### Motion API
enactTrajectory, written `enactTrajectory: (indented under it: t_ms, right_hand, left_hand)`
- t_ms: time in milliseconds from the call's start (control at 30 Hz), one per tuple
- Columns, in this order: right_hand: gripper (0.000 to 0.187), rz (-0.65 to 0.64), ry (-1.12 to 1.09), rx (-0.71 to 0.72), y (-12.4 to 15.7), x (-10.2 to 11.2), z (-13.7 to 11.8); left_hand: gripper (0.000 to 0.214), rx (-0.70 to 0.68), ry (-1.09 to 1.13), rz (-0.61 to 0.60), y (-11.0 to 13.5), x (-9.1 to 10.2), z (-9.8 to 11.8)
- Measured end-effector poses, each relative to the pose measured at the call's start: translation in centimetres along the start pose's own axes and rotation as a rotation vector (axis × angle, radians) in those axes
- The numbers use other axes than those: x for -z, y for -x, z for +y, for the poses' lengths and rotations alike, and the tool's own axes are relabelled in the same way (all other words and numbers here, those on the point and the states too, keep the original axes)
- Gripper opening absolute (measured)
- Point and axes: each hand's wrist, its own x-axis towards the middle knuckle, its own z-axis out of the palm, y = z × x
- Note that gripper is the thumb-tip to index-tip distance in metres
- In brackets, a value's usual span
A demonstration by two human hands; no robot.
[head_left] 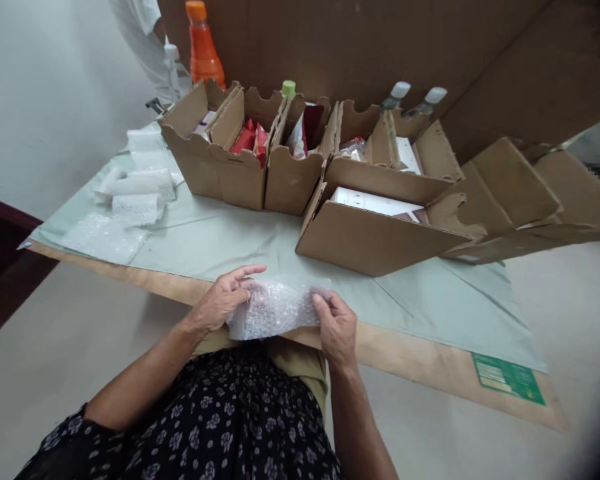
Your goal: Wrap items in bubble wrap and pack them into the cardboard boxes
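Observation:
A bundle of clear bubble wrap (279, 305) lies at the near edge of the table, rolled around something I cannot make out. My left hand (225, 297) grips its left end, fingers curled over the top with the forefinger stretched out. My right hand (336, 327) pinches the right end, thumb and fingers closed on the wrap. Both hands rest just over the table's front edge, above my lap.
A pale green cloth (230, 243) covers the table. Several open cardboard boxes (290, 180) with packets stand behind, the nearest (375, 237) holding a white item. Rolls of bubble wrap (137, 190) lie at left. Bottles, one orange (203, 50), and another person's sleeve (140, 33) are behind.

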Motion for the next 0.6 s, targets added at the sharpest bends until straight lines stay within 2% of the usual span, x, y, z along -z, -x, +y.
enactTrajectory:
  t_ms: [67, 167, 267, 333, 400, 500, 533, 600]
  right_hand:
    - [0.032, 0.066, -0.017, -0.010, -0.1, 0.7, -0.1]
    - [0.033, 0.077, 0.016, -0.011, -0.4, 1.0, 0.0]
    - [0.034, 0.077, 0.046, 0.003, -0.9, 0.6, 0.0]
    - [0.034, 0.068, 0.061, 0.024, -1.3, 0.2, -0.3]
    - [0.031, 0.019, 0.090, 0.068, -1.7, -0.4, -1.1]
    - [0.024, -0.159, 0.134, 0.182, -2.3, -1.6, -3.1]
    - [0.022, -0.214, 0.145, 0.224, -2.5, -2.1, -3.7]
    - [0.020, -0.240, 0.147, 0.289, -2.9, -2.9, -4.5]
  left_hand:
    - [0.056, -0.033, -0.143, 0.024, -0.2, 1.0, 0.2]
    - [0.037, -0.103, -0.339, 0.088, -0.5, 2.3, 0.3]
    - [0.030, -0.163, -0.445, 0.145, -0.6, 3.4, 0.7]
    - [0.030, -0.188, -0.518, 0.142, -0.4, 3.9, 1.2]
    - [0.038, -0.246, -0.598, 0.114, -0.2, 4.1, 1.8]
    - [0.066, -0.329, -0.656, 0.042, 0.0, 3.3, 2.4]
    - [0.062, -0.321, -0.646, 0.006, 0.0, 3.0, 2.5]
    - [0.033, -0.266, -0.609, -0.056, 0.0, 2.9, 2.9]
